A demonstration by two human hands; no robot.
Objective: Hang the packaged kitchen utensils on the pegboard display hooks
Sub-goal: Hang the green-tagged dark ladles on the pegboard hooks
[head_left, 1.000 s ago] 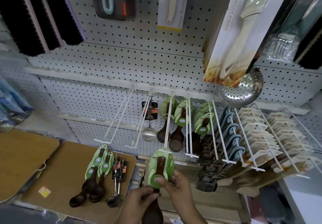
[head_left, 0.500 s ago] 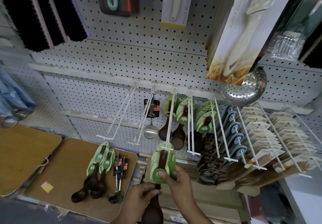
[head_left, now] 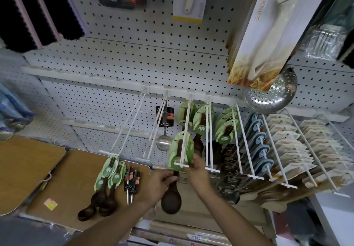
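holding a wooden spoon (head_left: pixel 170 192) with my left hand (head_left: pixel 160 183) and pinching its green card (head_left: pixel 180 151) with my right hand (head_left: pixel 197 171) at the hook (head_left: pixel 184 130), while more spoons (head_left: pixel 104 190) wait on the desk (head_left: pixel 63 184).

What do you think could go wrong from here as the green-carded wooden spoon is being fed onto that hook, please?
The green card sits only at the hook's front tip, so it could slip off if the right hand lets go early. The left hand holds the handle above the heavy bowl, which may swing and tear the card's hole. Pushing back could jam against the spoons already hanging.
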